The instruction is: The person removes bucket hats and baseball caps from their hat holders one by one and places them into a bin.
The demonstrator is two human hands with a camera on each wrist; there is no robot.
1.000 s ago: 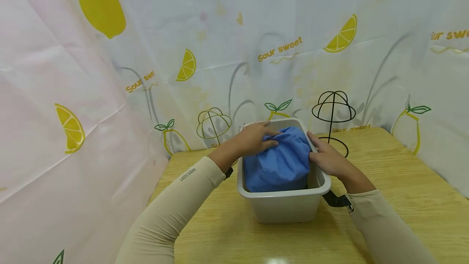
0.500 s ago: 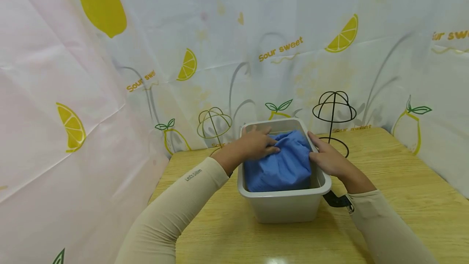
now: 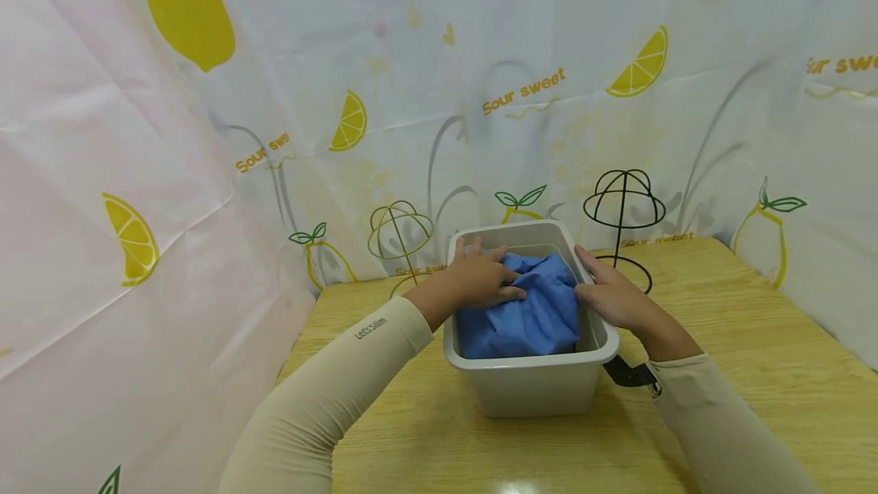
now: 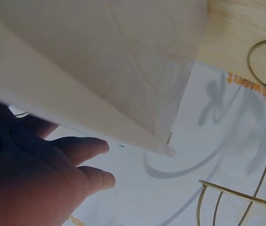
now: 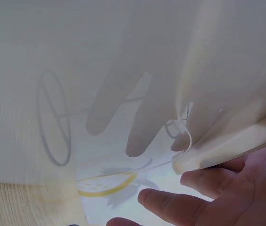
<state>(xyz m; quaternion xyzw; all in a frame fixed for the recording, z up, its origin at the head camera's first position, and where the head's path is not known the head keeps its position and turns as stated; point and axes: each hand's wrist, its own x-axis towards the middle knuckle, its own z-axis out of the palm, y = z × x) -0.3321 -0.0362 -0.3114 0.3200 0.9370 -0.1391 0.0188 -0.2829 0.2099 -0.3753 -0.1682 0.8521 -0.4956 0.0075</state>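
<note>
A crumpled blue cloth (image 3: 528, 319) lies inside a light-grey plastic bin (image 3: 531, 387) on the wooden table. My left hand (image 3: 476, 277) reaches over the bin's left rim, fingers spread, pressing on the left part of the cloth. What lies under the cloth is hidden. At the opposite side, my right hand (image 3: 613, 296) holds the right rim, thumb over the edge by the cloth. In the right wrist view, some fingers (image 5: 175, 207) show just beyond the bin's rim. The left wrist view catches fingers (image 4: 83, 148) beside the bin wall (image 4: 76, 94).
Behind the bin to the left stands a gold wire stand (image 3: 401, 231). A black wire stand (image 3: 624, 208) is at the back right, close to my right hand. A lemon-print curtain (image 3: 411, 59) hangs behind the wooden table (image 3: 727, 326).
My left hand has slid down and slightly left on the cloth, its fingers spreading. The cloth's raised top has sunk lower in the bin. The right hand keeps its place.
</note>
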